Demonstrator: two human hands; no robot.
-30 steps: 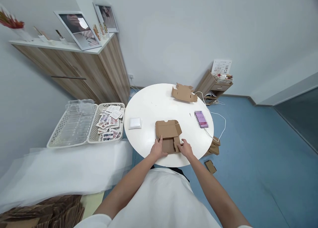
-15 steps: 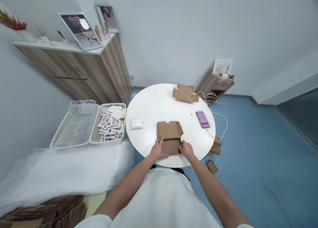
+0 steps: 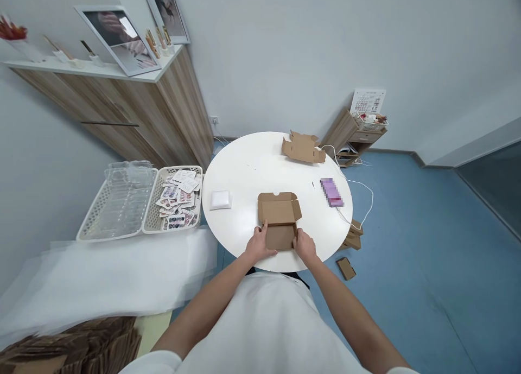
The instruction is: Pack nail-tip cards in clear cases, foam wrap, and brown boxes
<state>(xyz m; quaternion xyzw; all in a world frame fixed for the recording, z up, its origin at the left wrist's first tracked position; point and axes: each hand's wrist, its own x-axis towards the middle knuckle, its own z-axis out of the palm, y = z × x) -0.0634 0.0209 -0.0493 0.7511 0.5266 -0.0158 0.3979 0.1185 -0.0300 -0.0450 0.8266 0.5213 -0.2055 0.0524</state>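
A small brown cardboard box (image 3: 279, 221) lies on the round white table (image 3: 252, 173) near its front edge, its lid flap open toward the far side. My left hand (image 3: 257, 245) grips the box's left wall, thumb up against it. On the other side my right hand (image 3: 304, 246) presses the right wall with curled fingers. The box's inside looks empty.
A second unfolded cardboard box (image 3: 303, 147) lies at the table's far edge. A purple phone (image 3: 330, 192) with a white cable and a white packet (image 3: 221, 200) also lie on the table. Two white baskets (image 3: 140, 200) stand left. Cardboard pieces (image 3: 345, 267) lie on the floor.
The right side flap of the box has been folded in; the box's walls now stand up. Both hands stay at its sides. The camera view tilted slightly.
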